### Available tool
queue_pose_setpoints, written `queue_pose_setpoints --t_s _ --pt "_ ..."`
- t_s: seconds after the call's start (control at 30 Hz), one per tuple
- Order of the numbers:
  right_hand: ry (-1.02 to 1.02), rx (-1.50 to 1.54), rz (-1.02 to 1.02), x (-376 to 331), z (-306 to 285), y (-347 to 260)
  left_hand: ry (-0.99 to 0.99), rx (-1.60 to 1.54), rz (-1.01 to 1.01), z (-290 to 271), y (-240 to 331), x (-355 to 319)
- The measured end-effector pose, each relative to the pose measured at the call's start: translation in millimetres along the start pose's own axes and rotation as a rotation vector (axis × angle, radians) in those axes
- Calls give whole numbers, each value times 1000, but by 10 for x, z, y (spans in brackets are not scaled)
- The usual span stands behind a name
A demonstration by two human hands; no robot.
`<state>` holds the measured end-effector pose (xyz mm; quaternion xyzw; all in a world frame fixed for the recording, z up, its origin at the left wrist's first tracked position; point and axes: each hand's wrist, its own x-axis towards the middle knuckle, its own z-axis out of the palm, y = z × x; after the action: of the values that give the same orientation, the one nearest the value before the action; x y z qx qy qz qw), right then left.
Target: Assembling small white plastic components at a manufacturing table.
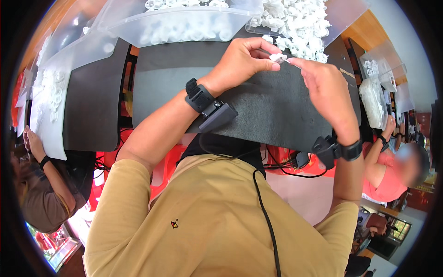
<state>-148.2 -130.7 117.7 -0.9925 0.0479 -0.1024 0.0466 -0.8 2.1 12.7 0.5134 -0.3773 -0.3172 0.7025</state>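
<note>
Above the far part of a dark table (203,76), my left hand (242,62) pinches a small white plastic part (278,57) between thumb and forefinger. My right hand (325,85) comes in from the right, fingers closed, its index fingertip close to that part. A thin, pale sliver shows between the right fingertips and the white part; what it is I cannot make out. Just beyond both hands lies a heap of white plastic pieces (295,23).
A translucent bin (180,27) of white rings stands at the far edge. Left, another translucent bin (92,51) sits near a second dark table (90,101). A co-worker's hand (34,143) is at far left; another person in pink (385,171) sits right. A black cable (265,212) runs down my shirt.
</note>
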Motion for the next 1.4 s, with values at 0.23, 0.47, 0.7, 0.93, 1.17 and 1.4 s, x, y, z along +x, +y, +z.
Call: queue_pose_setpoints --t_s 0.23,0.47,0.7,0.93,1.17,1.4 --pt "-49 308 125 52 -48 11 57 -365 -34 -8 -33 8" --pt "42 228 96 7 -16 -80 58 -323 -36 8 -16 1" --pt "46 202 71 -4 28 -103 59 -293 -25 -3 -31 -8" --pt "23 174 78 20 23 -130 62 -234 11 5 -36 -13" --pt "33 38 -19 -9 36 -63 57 -18 -21 39 45 -46" --pt "-49 59 -95 65 -5 29 30 -53 -28 -14 10 -22"
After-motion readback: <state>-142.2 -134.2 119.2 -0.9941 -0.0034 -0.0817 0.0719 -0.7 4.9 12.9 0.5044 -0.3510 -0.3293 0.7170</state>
